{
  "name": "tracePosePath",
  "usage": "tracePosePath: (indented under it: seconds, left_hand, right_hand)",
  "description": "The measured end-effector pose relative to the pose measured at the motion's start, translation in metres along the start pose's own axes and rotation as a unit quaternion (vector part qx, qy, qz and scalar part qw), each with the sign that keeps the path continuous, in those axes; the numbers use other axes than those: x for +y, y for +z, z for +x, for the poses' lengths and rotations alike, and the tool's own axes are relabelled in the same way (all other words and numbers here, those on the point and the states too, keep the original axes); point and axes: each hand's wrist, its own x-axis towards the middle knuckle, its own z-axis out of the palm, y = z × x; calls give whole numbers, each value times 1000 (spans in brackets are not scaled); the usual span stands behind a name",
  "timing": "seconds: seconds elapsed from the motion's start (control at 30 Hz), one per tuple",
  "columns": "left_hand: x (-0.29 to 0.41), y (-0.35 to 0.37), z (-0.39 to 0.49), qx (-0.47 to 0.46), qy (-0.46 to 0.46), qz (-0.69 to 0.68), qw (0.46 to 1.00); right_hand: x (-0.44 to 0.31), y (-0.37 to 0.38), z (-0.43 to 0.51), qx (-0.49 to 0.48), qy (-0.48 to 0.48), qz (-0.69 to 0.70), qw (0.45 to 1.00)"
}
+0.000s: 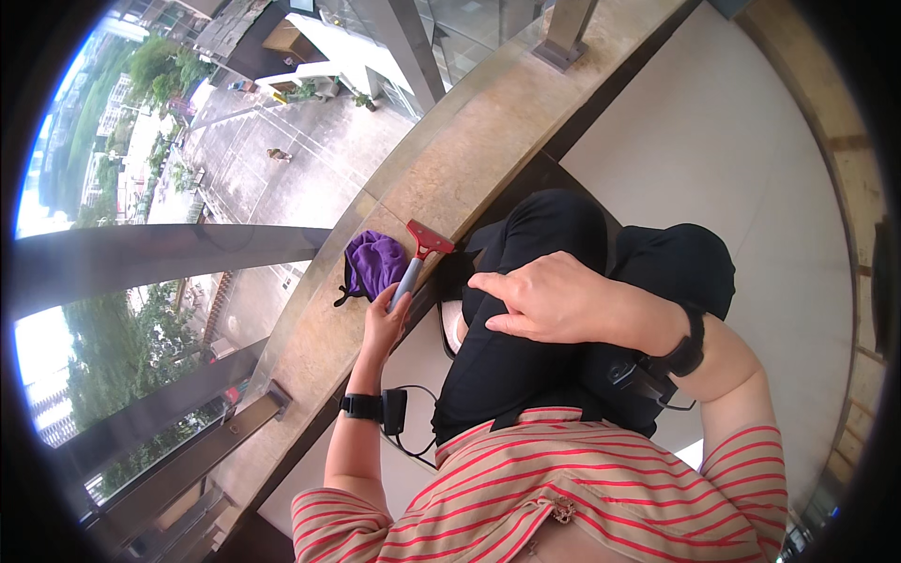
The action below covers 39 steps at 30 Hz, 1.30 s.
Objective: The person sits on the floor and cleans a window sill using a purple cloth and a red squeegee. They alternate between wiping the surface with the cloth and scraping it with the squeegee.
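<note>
A scraper with a red head and a grey handle [407,281] is in my left hand [387,317], its head pointing away from me over the edge of the stone ledge [464,141]. Right beside the scraper, a crumpled purple cloth [376,262] with a dark edge and a dark loop lies on the ledge. My right hand [545,299] is over my dark trousers, the index finger extended towards the scraper and the thumb apart from it, with nothing held. Both wrists carry black straps with small black devices.
Glass panels and metal posts [559,42] line the ledge's far side. Below, beyond the glass, a paved yard [317,162] with a person [279,155] and trees shows. A pale floor [711,141] lies to the right, bordered by a curved wooden band [855,197].
</note>
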Motion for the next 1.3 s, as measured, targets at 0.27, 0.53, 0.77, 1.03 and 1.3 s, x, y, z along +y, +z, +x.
tracePosePath:
  seconds: [0.27, 0.53, 0.77, 1.03, 1.3]
  left_hand:
    - [31, 38, 54, 101, 208, 395, 889]
    - [80, 66, 71, 80, 214, 434, 871]
    - [40, 29, 43, 109, 288, 472, 826]
    - [104, 88, 80, 92, 264, 514, 811]
    - [93, 55, 57, 59, 236, 550, 799]
  right_hand:
    - [7, 3, -11, 7, -31, -58, 998]
    - [0, -2, -7, 36, -50, -78, 995]
    - [-2, -6, -18, 55, -70, -126, 988]
    - [-5, -7, -9, 63, -94, -122, 986]
    - [0, -11, -26, 89, -93, -119, 985]
